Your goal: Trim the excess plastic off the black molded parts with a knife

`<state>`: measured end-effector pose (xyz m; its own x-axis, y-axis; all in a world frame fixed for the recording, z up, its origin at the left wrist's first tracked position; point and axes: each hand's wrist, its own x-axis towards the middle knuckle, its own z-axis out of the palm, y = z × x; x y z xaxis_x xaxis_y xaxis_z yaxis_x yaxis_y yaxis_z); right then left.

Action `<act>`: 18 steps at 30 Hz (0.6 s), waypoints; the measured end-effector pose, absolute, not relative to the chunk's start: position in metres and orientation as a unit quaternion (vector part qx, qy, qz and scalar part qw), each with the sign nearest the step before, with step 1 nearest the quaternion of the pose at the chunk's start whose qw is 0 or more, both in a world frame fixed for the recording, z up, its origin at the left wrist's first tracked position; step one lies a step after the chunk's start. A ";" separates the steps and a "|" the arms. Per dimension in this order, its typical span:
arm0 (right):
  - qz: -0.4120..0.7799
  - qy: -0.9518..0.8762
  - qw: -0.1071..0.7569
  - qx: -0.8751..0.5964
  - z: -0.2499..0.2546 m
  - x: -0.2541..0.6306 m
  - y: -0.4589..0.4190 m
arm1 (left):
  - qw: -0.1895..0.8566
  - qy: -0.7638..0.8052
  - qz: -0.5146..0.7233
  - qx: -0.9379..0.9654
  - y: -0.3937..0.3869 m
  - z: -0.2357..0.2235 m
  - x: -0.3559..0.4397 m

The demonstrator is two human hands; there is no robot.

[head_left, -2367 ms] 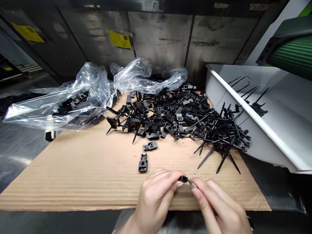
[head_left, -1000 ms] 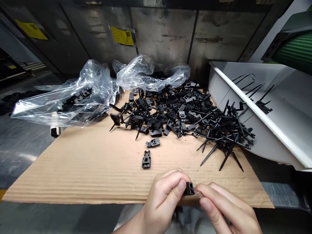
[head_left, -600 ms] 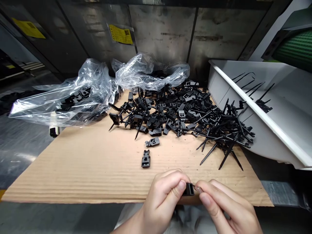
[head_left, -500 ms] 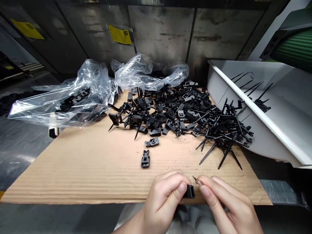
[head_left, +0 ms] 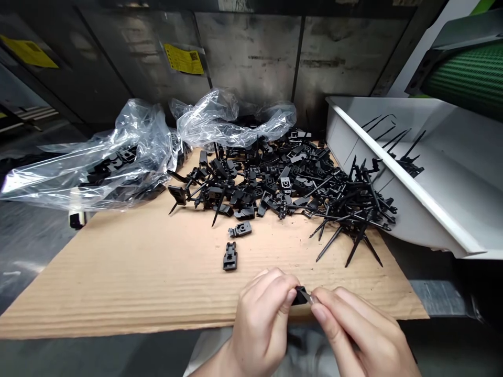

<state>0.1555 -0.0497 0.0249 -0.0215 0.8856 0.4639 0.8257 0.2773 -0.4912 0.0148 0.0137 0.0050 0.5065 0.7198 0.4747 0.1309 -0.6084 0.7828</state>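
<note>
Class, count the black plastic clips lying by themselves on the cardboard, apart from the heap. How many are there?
2. One black plastic clip lies just in front of the heap of clips; the other clip lies slightly nearer the person.

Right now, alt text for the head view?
Left hand holds a black clip, right hand pinches a thin pointed piece against it, over cardboard. Beyond: a heap of black plastic parts, clear bags left, white tray right.

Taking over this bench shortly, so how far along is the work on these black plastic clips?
Done-looking: two spikeless black plastic clips lie apart on the cardboard sheet. In hand: one clip in the left hand, the right hand pinching something small and shiny at its end. Left: the large heap of spiked clips.
</note>
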 end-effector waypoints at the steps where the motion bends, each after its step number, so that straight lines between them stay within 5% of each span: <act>1: 0.051 -0.711 0.358 -0.603 0.023 0.156 -0.050 | 0.350 0.266 0.420 0.794 0.014 0.006 0.015; 12: 0.134 -0.667 0.391 -0.620 0.017 0.173 -0.047 | 0.385 0.266 0.416 0.780 0.014 0.010 0.012; 18: 0.203 -0.643 0.428 -0.602 0.023 0.165 -0.048 | 0.511 0.307 0.356 0.719 0.016 0.014 0.011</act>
<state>0.1655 -0.0480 0.0226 0.0911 0.9478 0.3057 0.6008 0.1925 -0.7759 0.0114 0.0164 0.0136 0.5575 0.8062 0.1981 0.0781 -0.2885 0.9543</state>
